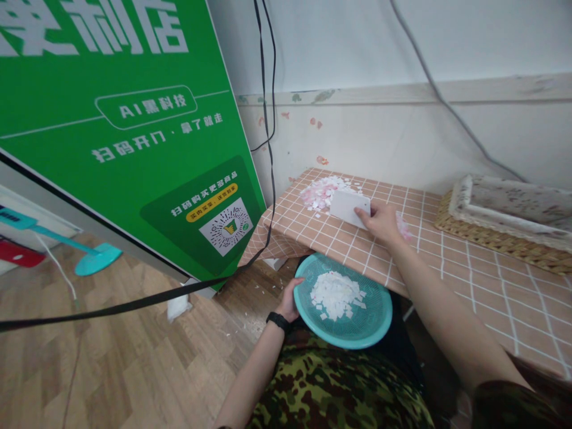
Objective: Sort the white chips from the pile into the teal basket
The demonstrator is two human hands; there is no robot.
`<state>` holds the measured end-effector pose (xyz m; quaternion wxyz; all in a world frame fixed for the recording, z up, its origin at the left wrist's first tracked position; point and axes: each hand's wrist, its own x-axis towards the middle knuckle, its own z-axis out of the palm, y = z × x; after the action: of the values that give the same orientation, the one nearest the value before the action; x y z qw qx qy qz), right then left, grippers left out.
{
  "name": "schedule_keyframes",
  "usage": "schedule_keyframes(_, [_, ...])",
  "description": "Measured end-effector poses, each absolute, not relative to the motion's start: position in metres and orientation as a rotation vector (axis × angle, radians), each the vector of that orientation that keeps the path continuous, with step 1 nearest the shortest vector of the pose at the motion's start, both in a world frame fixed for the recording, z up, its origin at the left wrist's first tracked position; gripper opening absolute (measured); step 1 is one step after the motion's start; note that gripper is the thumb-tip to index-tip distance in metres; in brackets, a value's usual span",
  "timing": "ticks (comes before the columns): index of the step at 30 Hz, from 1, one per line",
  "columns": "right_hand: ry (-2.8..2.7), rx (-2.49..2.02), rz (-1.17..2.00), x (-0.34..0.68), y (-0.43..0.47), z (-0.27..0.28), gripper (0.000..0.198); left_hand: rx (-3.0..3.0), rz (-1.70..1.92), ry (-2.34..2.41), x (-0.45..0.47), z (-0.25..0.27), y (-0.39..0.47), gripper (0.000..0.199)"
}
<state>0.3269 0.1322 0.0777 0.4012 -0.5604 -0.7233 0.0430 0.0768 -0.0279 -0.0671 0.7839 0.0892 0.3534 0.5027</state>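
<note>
My left hand [290, 300] is closed on the left rim of a teal plastic basket [375, 330], held just below the table's front edge. Inside the basket lies a heap of small white paper pieces [335, 295]. My right hand [381, 221] grips a flat white card-like plate [350, 207] by its right end, tilted over the tabletop. Touching or close behind that plate is a pile of white and pink paper scraps [322, 192]. More pink scraps [403, 227] show just right of my right hand, partly hidden by it.
A brown checked tablecloth [465, 280] covers the table. At its right stands a wicker basket [513, 241] with a cloth lining. A tall green sign panel [134, 173] rises at the left, and a black strap [201, 287] crosses in front. Scraps lie on the wooden floor [134, 351].
</note>
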Motion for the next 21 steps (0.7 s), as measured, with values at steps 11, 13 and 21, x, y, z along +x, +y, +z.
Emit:
schedule_keyframes(11, [-1.83, -1.408, 0.207, 0.3237, 0.1346, 0.0767, 0.038, 0.195, 1.077, 0.733, 0.076, -0.0684, -0.0278, 0.028])
schedule_keyframes(13, [-1.875, -1.41, 0.185, 0.3216, 0.1342, 0.0768, 0.038, 0.197, 1.08, 0.732, 0.0759, -0.0683, -0.0277, 0.027])
schedule_keyframes(21, [-1.845, -1.392, 0.285, 0.3219, 0.131, 0.08, 0.038, 0.203, 1.084, 0.733, 0.0759, -0.0666, -0.0287, 0.027])
